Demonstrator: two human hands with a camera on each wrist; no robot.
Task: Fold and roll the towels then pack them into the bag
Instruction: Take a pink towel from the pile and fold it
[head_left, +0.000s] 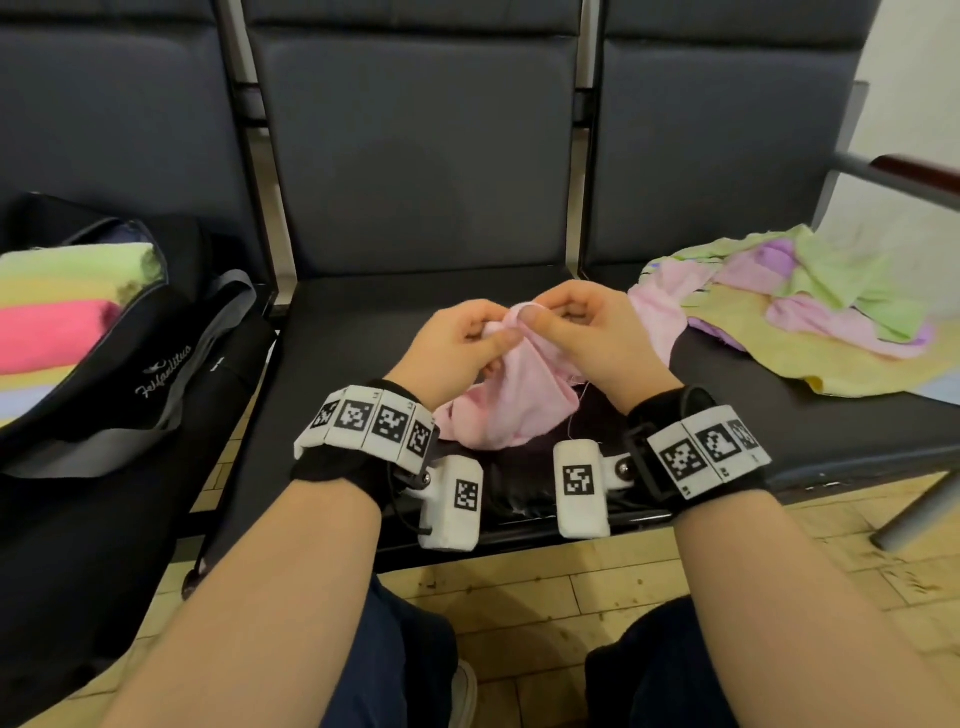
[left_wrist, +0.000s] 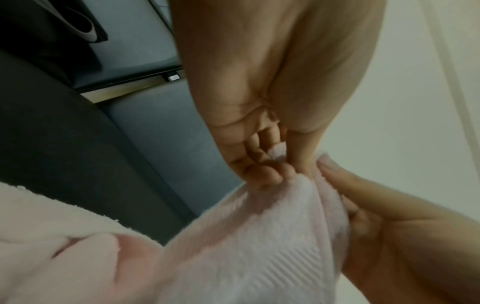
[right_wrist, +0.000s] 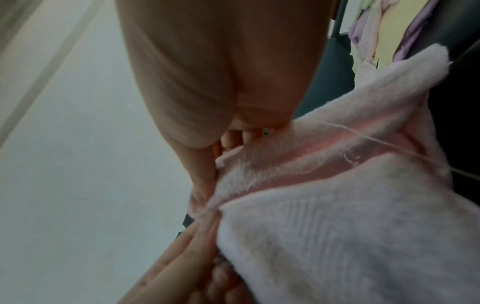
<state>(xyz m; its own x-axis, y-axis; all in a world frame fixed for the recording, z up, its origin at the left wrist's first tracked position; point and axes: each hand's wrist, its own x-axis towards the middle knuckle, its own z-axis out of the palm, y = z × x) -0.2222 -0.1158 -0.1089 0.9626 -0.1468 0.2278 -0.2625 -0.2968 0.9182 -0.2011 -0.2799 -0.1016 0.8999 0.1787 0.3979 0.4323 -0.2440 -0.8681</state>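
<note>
A small pale pink towel (head_left: 511, 400) hangs bunched over the middle seat, held up at its top edge by both hands. My left hand (head_left: 467, 338) pinches the edge between thumb and curled fingers. Right beside it, my right hand (head_left: 566, 325) pinches the same edge. The left wrist view shows the towel (left_wrist: 259, 236) caught at my left hand's fingertips (left_wrist: 270, 176). The right wrist view has its fluffy folds (right_wrist: 337, 216) trailing from my right hand (right_wrist: 215, 156). A black bag (head_left: 130, 364) lies open on the left seat, with rolled green, pink and yellow towels (head_left: 57, 312) inside.
A loose heap of pink, green, purple and yellow towels (head_left: 810, 306) covers the right seat. The dark middle seat (head_left: 363, 364) lies under my hands, its backrest behind. A metal armrest (head_left: 893, 171) stands at the far right. My knees and tiled floor are below.
</note>
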